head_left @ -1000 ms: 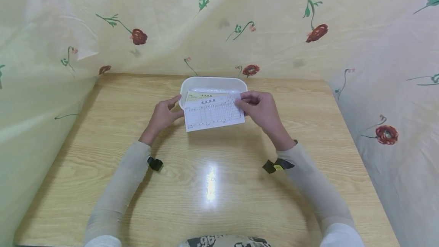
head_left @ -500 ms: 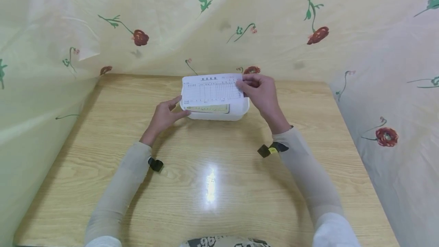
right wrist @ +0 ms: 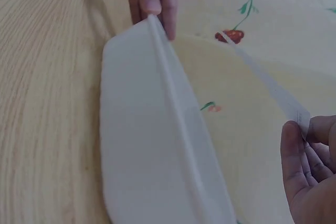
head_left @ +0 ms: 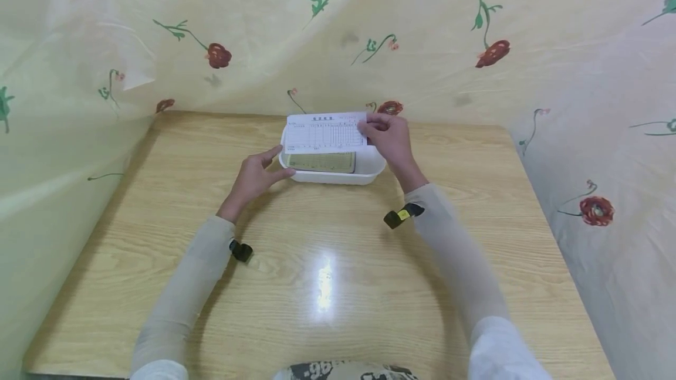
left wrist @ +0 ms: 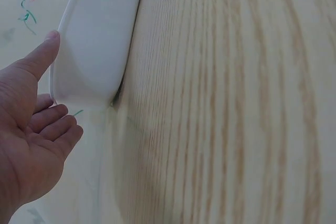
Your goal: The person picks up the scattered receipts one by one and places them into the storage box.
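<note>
Over the white plastic tray, my right hand pinches a white printed receipt form by its right end. In the right wrist view the form appears nearly edge-on, raised above the tray rim, between thumb and fingers. A yellow-green printed form lies in the tray, partly covered by the white one. At the tray's left end, my left hand holds the rim, thumb at the near corner and fingers around the end. The left wrist view shows the thumb touching the tray's edge.
The tray stands near the back of a wood-grain table. Cream cloth with red flowers hangs behind and at both sides. Black straps sit on both wrists.
My right hand has raised the white form from the tray's front towards its back, then shifted slightly left. More of the yellow-green form now shows. My left hand stays at the tray.
</note>
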Demonstrator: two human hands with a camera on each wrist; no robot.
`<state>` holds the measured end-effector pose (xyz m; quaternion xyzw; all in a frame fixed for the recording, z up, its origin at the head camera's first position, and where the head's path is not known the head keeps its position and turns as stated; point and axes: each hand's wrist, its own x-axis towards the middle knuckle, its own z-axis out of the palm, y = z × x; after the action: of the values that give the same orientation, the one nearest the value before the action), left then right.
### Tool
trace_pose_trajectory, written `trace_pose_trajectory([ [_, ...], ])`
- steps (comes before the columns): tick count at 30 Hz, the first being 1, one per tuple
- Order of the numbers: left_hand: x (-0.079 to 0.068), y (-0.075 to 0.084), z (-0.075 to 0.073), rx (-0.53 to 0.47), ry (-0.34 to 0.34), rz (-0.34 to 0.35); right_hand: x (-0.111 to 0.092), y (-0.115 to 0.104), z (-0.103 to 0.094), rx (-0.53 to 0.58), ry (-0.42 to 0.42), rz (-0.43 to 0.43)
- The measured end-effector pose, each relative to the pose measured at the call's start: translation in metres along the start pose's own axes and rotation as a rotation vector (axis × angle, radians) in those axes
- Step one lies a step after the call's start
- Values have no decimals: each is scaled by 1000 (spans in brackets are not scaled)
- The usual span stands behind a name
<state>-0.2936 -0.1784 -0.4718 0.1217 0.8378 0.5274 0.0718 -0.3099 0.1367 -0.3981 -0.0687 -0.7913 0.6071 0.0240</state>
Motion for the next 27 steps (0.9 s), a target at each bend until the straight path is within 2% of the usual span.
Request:
trace_pose_trajectory([
  [7, 3, -1, 0, -1, -2, 2, 13, 20, 9, 6, -13, 34],
  [12, 3, -2, 0, -2, -7, -1, 17, 28, 16, -42, -18, 61],
  [21, 1, -1, 1, -25, -1, -10, 18, 34, 26, -105, -36, 74],
  [27, -1, 10, 0, -27, -17, -16, 18, 30, 31, -141, -48, 84],
])
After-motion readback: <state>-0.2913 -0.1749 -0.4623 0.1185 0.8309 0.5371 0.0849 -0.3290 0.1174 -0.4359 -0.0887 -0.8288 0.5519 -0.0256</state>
